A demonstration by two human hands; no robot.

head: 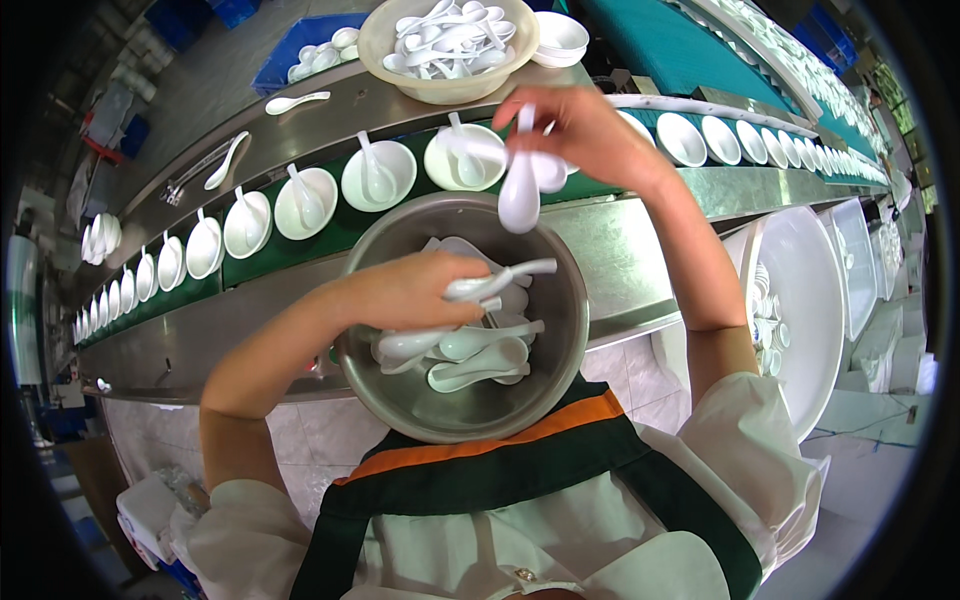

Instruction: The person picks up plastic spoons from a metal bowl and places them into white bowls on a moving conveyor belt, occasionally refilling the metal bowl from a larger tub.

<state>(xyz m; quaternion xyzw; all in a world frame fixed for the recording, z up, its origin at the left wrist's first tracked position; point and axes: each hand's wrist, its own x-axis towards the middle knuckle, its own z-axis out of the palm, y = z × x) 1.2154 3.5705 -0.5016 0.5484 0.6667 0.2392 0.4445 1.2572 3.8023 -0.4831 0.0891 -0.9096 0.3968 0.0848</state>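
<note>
My left hand (416, 291) reaches into a round stainless steel basin (566, 360) and grips white ceramic spoons (487, 283). More loose white spoons (480, 364) lie in the basin under it. My right hand (581, 127) is above the green conveyor belt, with a white spoon (519, 199) hanging bowl-down from its fingers. A second, blurred white spoon shape extends left from those fingers, over a white bowl (489, 171) that has a spoon standing in it. To the left, a row of white bowls (379, 176) each holds one spoon, handle up.
On the steel ledge behind the belt stands a cream plastic tub (450, 88) heaped with spoons, next to stacked white bowls (561, 37). Two single spoons lie left, near metal tongs (191, 172). Spoonless bowls (681, 139) line the belt rightward. A large white bin (810, 315) stands right.
</note>
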